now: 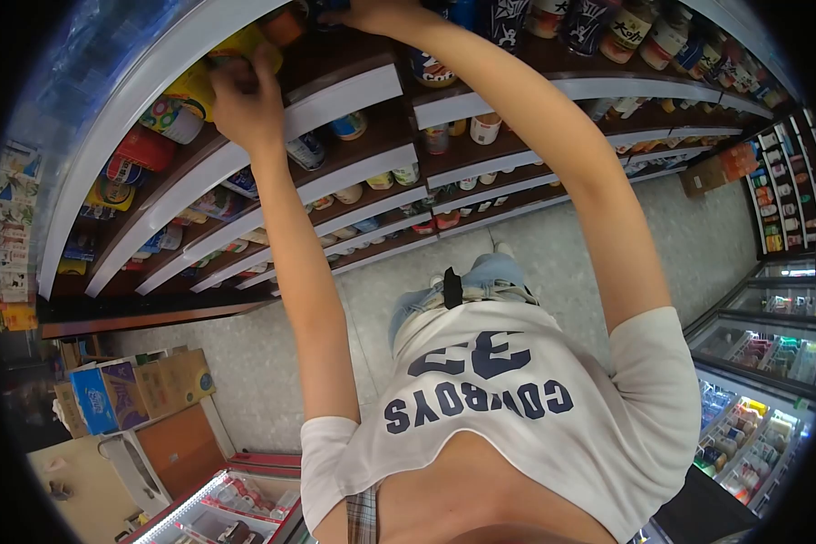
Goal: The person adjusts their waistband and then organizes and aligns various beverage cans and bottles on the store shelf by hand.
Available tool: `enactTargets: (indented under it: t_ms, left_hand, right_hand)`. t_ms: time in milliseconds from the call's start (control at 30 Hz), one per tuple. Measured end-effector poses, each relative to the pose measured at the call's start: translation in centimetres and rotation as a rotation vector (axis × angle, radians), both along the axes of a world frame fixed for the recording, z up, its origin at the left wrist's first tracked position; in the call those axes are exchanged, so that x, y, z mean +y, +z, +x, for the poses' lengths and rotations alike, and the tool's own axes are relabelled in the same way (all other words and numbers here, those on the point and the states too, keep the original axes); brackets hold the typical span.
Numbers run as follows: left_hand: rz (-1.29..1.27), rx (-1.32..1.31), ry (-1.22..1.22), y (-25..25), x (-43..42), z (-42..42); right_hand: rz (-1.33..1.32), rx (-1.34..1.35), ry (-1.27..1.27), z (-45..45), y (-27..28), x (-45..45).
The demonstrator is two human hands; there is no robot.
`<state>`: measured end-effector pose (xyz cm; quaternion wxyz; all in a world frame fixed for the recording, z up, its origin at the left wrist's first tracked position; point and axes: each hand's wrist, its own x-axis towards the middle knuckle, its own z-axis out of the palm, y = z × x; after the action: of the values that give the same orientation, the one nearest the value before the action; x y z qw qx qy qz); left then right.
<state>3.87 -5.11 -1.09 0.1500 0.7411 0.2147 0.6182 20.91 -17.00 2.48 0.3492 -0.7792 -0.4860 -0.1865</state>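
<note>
The left hand (245,95) meets a yellow container (243,41) on the upper shelf (344,68); neither its blurred fingers' grip nor that of the right hand (381,16), above that shelf, can be told. Right of it, jars (627,38) read "大"; the shirt (499,435), "COWBOYS".

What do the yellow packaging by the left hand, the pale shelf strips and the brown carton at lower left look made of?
Yellow packaging: smooth and bright, plastic or metal; the left hand hides part. Pale shelf strips: smooth, even, perhaps painted metal or plastic. Brown carton: matte, flat-sided, likely cardboard.
</note>
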Motion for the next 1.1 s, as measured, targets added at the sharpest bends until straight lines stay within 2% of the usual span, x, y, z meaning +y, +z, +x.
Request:
enactTargets:
  t_ms: [100, 167, 233, 300, 367, 433, 567, 600, 700, 733, 833, 933, 1100]
  left_hand:
    - [0.097, -0.188, -0.071, -1.0, -3.0, -0.3]
    - [0.081, -0.284, -0.1, -2.1, -6.1, -0.6]
    - [0.162, -0.248, -0.197, -3.2, -9.9, -0.3]
    - [0.061, -0.156, -0.351, -4.3, -14.2, 1.0]
    - [-0.108, 0.041, -0.404, -5.9, -17.5, 3.1]
    - [-0.088, -0.058, -0.38, -6.7, -19.7, 6.0]
    - [-0.153, 0.053, -0.103, -7.5, -21.0, 8.9]
    - [-0.258, 0.118, -0.168, -7.8, -20.4, 9.4]
    - [-0.261, 0.136, -0.149, -7.1, -18.9, 10.8]
    - [-0.344, 0.2, -0.16, -6.9, -18.6, 10.7]
    - [-0.312, 0.171, -0.16, -6.9, -18.4, 10.4]
    - [-0.171, 0.121, -0.091, -8.3, -18.3, 10.2]
    - [-0.126, 0.068, -0.116, -8.9, -17.9, 9.9]
  right_hand:
    - [0.102, -0.417, -0.062, 0.4, 0.4, -3.9]
    - [-0.21, -0.32, -0.066, -0.6, 4.1, -8.8]
    - [-0.237, -0.412, -0.167, 2.3, 3.4, -10.9]
    - [-0.148, -0.47, -0.102, 4.4, 3.0, -12.6]
    - [-0.154, -0.617, -0.008, 5.7, 3.5, -12.9]
    - [-0.176, -0.739, 0.112, 6.7, 4.5, -12.8]
    - [-0.226, -0.754, 0.232, 8.3, 5.9, -12.0]
    - [-0.242, -0.75, 0.258, 8.6, 6.1, -11.4]
    - [-0.271, -0.714, 0.298, 9.3, 6.9, -10.3]
    - [-0.281, -0.701, 0.308, 9.4, 7.1, -9.9]
    - [-0.305, -0.665, 0.328, 9.7, 7.4, -8.8]
    - [-0.323, -0.634, 0.335, 9.8, 7.0, -8.0]
    - [-0.345, -0.585, 0.319, 10.0, 6.6, -7.4]
